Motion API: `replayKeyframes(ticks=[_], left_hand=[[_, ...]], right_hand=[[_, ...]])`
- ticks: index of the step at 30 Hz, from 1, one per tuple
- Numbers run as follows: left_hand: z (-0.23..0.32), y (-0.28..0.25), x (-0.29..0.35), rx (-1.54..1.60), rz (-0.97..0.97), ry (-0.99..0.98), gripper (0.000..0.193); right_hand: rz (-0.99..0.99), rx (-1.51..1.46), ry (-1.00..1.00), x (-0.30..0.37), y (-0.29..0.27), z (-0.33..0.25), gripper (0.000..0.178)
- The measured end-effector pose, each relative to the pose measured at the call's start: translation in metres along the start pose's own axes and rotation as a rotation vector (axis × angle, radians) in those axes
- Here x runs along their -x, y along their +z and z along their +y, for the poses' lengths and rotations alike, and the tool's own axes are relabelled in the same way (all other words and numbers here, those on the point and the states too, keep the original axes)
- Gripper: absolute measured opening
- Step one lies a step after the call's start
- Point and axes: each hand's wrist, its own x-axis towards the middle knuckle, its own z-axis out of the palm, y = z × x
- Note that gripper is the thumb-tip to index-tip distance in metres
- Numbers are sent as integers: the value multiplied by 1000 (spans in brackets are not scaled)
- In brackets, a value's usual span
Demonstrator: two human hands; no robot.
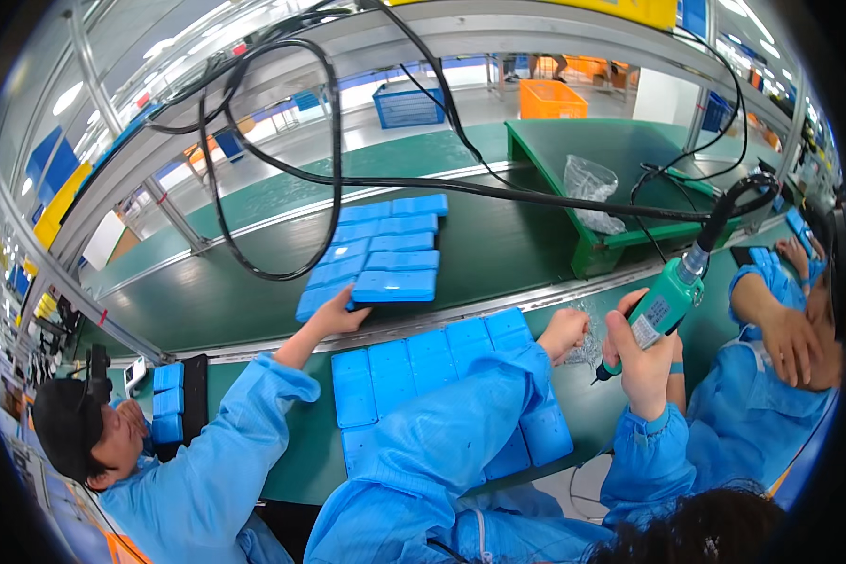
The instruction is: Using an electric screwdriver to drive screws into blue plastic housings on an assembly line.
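Note:
My right hand (644, 362) is closed round a green electric screwdriver (663, 305), its dark tip pointing down and left. A black cable leads upward from the tool. Just left of it, my left hand (564, 336) has its fingers curled together by a clear plastic bag (587, 343) on the bench; whatever they pinch is too small to make out. Rows of flat blue plastic cases (430, 362) lie below and left of my left hand, partly covered by my left sleeve.
At left, a co-worker's hand (336, 315) touches a stack of blue cases (385, 249) on the green conveyor (489, 244). Another person's hand (791, 343) is close on my right. A black cable loop (336, 169) hangs ahead. A green platform (536, 150) carries a crumpled clear bag (592, 193).

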Motion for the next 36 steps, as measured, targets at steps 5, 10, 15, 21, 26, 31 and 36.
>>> replayKeyframes(ticks=[5, 10, 15, 21, 26, 31, 36], left_hand=[[11, -10, 18, 1124, -253, -417, 12], [32, -23, 55, 733, -72, -375, 16], [77, -65, 152, 627, -139, -212, 24], [64, -130, 280, 636, 65, -355, 22], [35, -152, 329, 816, 347, -315, 12], [46, -154, 324, -18, 523, -198, 6], [37, -161, 317, -101, 576, -89, 10]], right_hand=[[55, 30, -69, 6, 13, -4, 15], [40, 25, -77, 8, 23, -9, 15], [-55, -162, -103, 14, 40, -27, 15], [-200, -272, -46, 21, 59, -10, 19], [-311, -447, 100, 26, 105, 6, 16], [-368, -543, 131, 29, 155, 22, 15], [-487, -442, 113, 32, 185, 29, 29]])
